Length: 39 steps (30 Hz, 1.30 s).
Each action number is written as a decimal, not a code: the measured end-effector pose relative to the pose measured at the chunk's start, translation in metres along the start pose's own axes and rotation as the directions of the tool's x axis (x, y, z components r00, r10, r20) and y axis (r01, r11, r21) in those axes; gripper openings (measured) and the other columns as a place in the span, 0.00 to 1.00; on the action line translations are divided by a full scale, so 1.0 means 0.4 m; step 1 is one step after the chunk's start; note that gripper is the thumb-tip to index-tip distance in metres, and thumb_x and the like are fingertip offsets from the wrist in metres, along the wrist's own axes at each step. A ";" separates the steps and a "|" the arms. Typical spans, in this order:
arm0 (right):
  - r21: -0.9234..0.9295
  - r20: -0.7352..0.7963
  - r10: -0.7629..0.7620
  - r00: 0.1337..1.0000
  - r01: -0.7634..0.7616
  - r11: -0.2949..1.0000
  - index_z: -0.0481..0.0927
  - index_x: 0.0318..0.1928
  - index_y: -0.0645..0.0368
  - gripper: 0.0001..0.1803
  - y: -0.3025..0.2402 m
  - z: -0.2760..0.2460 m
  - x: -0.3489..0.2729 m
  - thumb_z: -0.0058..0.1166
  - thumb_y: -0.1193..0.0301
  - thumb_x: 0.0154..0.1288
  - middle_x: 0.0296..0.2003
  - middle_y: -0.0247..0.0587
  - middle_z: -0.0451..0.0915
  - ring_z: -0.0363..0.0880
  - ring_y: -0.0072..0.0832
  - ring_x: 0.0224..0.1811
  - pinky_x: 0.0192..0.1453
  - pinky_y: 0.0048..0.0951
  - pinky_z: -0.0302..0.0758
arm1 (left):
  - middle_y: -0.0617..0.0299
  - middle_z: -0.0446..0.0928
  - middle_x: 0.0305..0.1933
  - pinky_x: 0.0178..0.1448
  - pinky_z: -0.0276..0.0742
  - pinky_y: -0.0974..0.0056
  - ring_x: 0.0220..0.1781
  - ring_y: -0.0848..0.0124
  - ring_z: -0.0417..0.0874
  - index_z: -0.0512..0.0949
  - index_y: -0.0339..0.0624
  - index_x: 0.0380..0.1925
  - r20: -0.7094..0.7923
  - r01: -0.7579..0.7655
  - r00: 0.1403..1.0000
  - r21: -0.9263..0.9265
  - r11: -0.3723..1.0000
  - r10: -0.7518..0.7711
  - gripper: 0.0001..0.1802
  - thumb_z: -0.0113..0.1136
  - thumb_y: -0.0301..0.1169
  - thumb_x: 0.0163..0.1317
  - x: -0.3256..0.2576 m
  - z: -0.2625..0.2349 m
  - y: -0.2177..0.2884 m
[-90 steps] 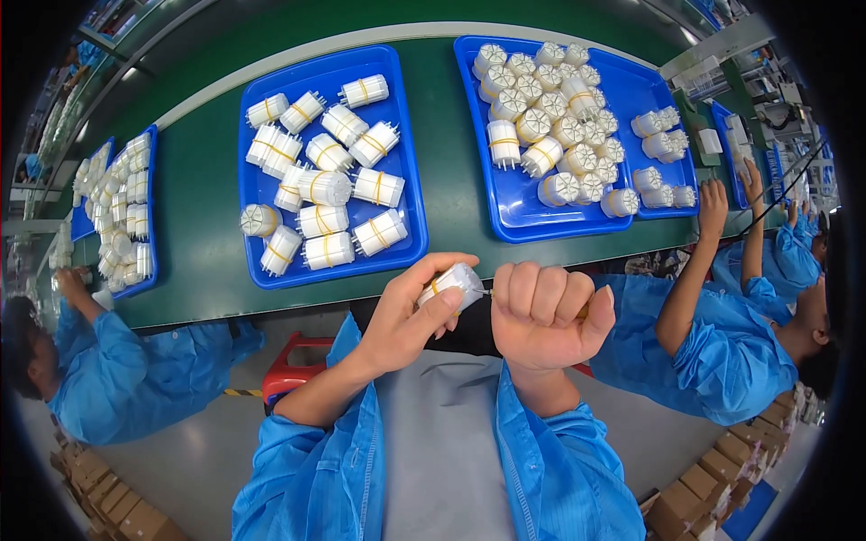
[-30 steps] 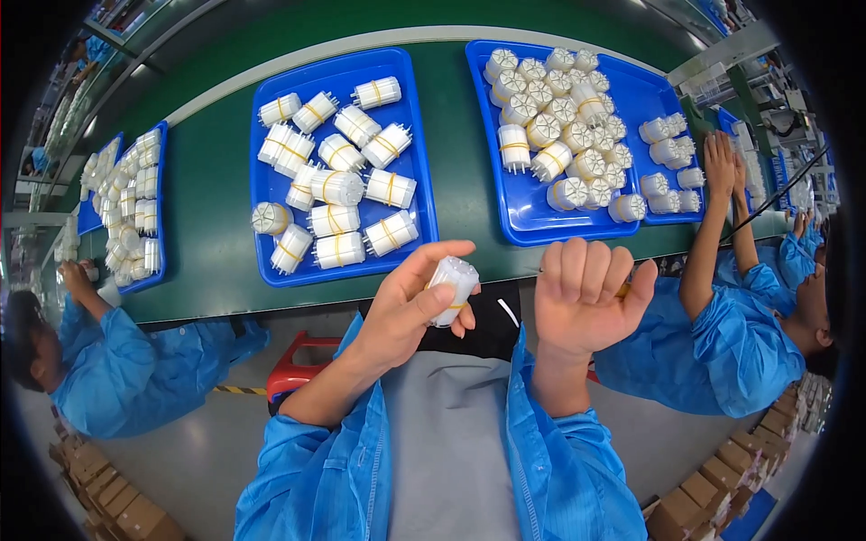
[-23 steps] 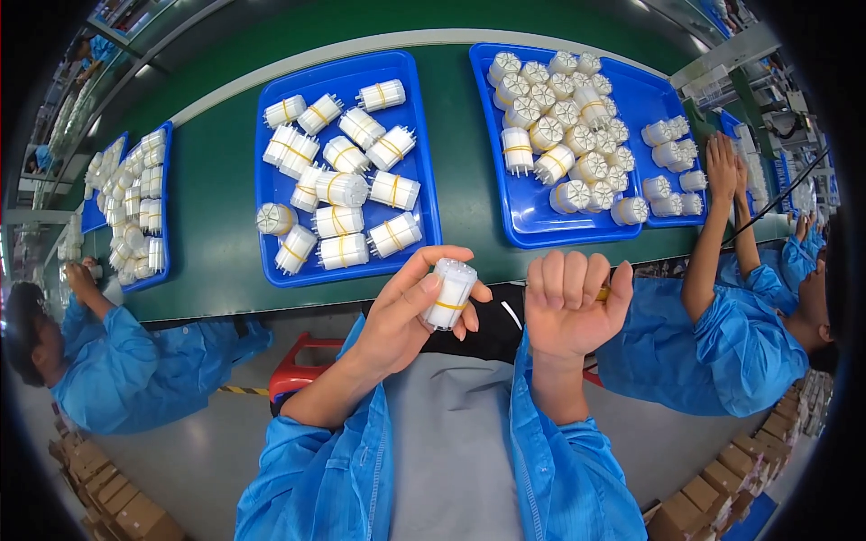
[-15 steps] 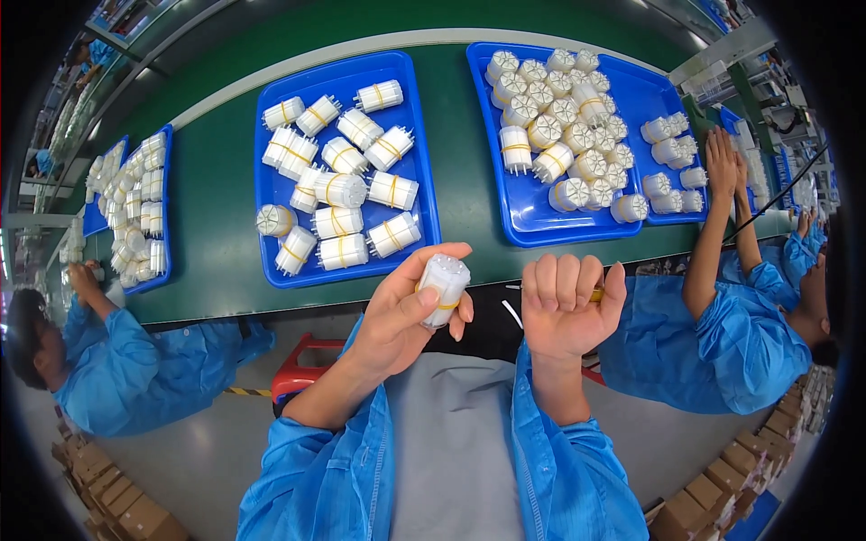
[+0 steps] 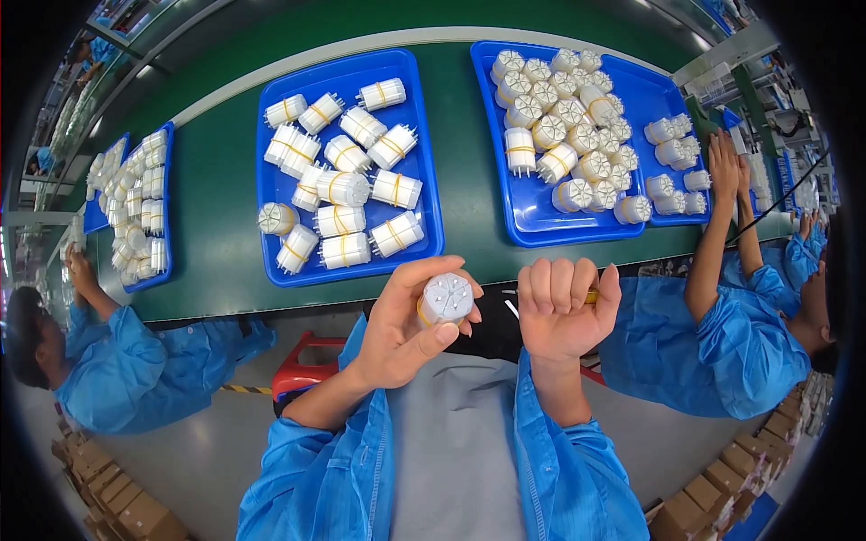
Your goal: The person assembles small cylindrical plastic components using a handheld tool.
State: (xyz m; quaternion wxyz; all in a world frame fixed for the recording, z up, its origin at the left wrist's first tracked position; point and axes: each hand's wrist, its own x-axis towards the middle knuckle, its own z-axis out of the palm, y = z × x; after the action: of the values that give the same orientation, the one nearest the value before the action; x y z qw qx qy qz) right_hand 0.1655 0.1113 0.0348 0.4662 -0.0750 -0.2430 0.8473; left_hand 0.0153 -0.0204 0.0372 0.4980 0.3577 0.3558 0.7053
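By the bench (image 5: pixel 216 225), left hand (image 5: pixel 406 329) clamps a white cylinder (image 5: pixel 447 298), right hand (image 5: pixel 564 316) a mostly hidden tool (image 5: pixel 592 297), apparently.

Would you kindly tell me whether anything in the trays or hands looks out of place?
Nothing looks spilled or damaged. One mild oddity: in the blue tray ahead of the right hand, a white cylinder lies tipped across neighbours that mostly show their round ends upward.

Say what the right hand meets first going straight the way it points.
Probably the near rim of the blue tray; if the right hand sits lower, the edge of the green table. Depth unclear.
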 end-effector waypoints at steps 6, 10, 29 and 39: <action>0.046 -0.027 0.006 1.000 -0.005 0.999 0.58 0.18 0.52 0.30 0.002 0.009 -0.001 0.30 0.52 0.80 0.15 0.32 0.58 0.56 0.26 0.21 0.29 0.30 0.58 | 0.49 0.72 0.56 0.47 0.79 0.67 0.46 0.70 0.79 0.66 0.41 0.59 0.000 -0.004 1.000 0.034 0.999 0.004 0.20 0.57 0.30 0.71 0.000 -0.013 0.004; 0.044 -0.021 -0.013 1.000 0.013 0.999 0.58 0.18 0.53 0.29 -0.006 0.001 -0.008 0.33 0.53 0.79 0.15 0.33 0.58 0.56 0.26 0.21 0.29 0.30 0.58 | 0.50 0.72 0.57 0.46 0.77 0.68 0.44 0.72 0.78 0.66 0.41 0.57 -0.075 0.000 0.997 0.140 0.990 0.010 0.18 0.57 0.29 0.71 -0.002 -0.048 0.029; -0.572 -0.217 -0.329 0.919 0.153 0.806 0.57 0.21 0.52 0.23 -0.173 -0.123 0.034 0.46 0.67 0.76 0.16 0.26 0.55 0.52 0.16 0.19 0.23 0.23 0.49 | 0.50 0.79 0.55 0.65 0.71 0.57 0.59 0.54 0.78 0.79 0.38 0.54 -0.129 0.111 0.971 0.989 0.101 0.201 0.18 0.59 0.27 0.63 0.049 -0.446 0.240; -0.720 -0.251 -0.513 0.821 -0.513 -0.468 0.81 0.52 0.56 0.30 -0.279 -0.187 0.177 0.66 0.48 0.56 0.34 0.49 0.83 0.83 0.43 0.40 0.44 0.40 0.76 | 0.55 0.80 0.47 0.60 0.72 0.61 0.53 0.63 0.79 0.80 0.36 0.47 -0.309 0.274 0.943 0.930 0.245 0.119 0.16 0.59 0.28 0.60 0.080 -0.466 0.253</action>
State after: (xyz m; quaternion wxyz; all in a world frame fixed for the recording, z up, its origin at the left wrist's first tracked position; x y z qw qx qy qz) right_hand 0.2367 0.2453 0.0303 0.2045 -0.6846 -0.6884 0.1252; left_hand -0.1982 -0.0424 0.0375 0.1442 0.4502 0.8045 0.3595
